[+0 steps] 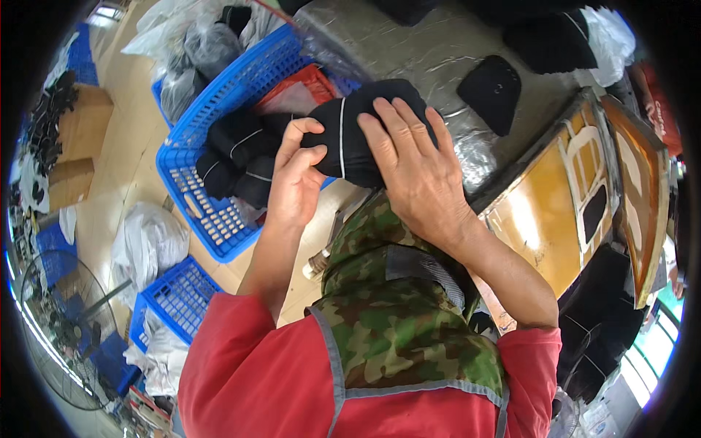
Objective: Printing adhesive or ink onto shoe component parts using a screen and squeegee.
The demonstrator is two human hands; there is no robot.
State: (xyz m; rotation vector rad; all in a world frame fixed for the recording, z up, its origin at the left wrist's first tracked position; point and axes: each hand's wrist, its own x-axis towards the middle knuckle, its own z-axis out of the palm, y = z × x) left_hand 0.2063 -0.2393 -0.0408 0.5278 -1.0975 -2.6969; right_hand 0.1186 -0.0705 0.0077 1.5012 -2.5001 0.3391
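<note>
A bundle of black fabric pieces (367,115), tied round with a white band, is held up in front of my body between both hands. My left hand (293,179) grips its left end, with thumb and forefinger bent against the cloth beside the band. Over the bundle's right part lies my right hand (416,157), its fingers reaching across the top and pressing on it. Other black tied bundles (241,139) rest in a large blue plastic basket (208,230) to the left, together with a red and clear plastic bag (310,84).
A table covered in clear plastic (350,29) stands ahead, with a loose black fabric piece (488,91) on it. Wood-framed panels (544,208) lean at the right. A smaller blue basket (179,299), white plastic bags (150,241) and a fan (66,328) stand at the left.
</note>
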